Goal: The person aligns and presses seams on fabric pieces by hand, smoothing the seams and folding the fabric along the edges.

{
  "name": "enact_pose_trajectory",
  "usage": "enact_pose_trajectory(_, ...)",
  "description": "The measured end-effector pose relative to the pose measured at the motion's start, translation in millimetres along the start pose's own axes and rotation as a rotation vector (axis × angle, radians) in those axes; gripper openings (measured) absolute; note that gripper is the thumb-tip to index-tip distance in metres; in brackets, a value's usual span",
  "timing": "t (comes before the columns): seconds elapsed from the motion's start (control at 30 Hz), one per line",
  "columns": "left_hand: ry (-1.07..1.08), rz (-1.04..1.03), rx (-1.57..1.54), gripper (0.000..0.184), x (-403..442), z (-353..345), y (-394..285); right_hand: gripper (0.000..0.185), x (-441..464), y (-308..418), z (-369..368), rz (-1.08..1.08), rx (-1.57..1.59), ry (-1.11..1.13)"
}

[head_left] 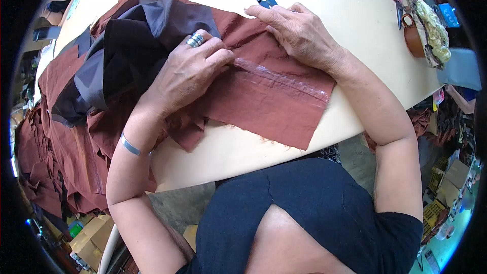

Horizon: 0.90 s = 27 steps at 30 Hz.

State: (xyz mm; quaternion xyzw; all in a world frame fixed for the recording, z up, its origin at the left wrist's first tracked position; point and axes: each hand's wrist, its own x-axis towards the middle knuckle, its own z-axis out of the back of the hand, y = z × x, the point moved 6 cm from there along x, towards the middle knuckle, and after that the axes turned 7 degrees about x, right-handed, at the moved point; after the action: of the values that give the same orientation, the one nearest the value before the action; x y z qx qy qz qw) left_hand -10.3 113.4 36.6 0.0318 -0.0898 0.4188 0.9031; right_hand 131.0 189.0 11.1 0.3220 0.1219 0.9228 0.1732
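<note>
Fabric in rust brown lies heaped at the far left, spilling over the edge of a cream table. Crumpled dark grey cloth covers part of it. The left hand, wearing rings, with a silver bracelet on its forearm, rests on the material, fingers curled under; their tips are hidden, so I cannot tell whether they grip it. Rightward, a rust-brown panel lies mostly flat on the table, crossed by a shiny whitish strip. Blue snips are just beyond the right hand, whose index finger stretches left over the panel; whether it pinches anything I cannot tell. Farther right is a brown cup, beside a crinkled yellowish bundle.
</note>
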Motion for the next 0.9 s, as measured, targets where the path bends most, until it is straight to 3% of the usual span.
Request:
enact_pose_trajectory(0.6, 0.075, -0.185, 0.285, 0.016, -7.7, -1.9, 2.1, 0.045, -1.6, -1.4, -0.7, 0.013, -0.031, -0.004)
enact_pose_trajectory(0.9, 0.085, -0.074, 0.286, 0.016, -10.8, 0.5, 6.9, 0.045, -1.1, -3.3, -2.6, -0.023, -0.027, 0.022)
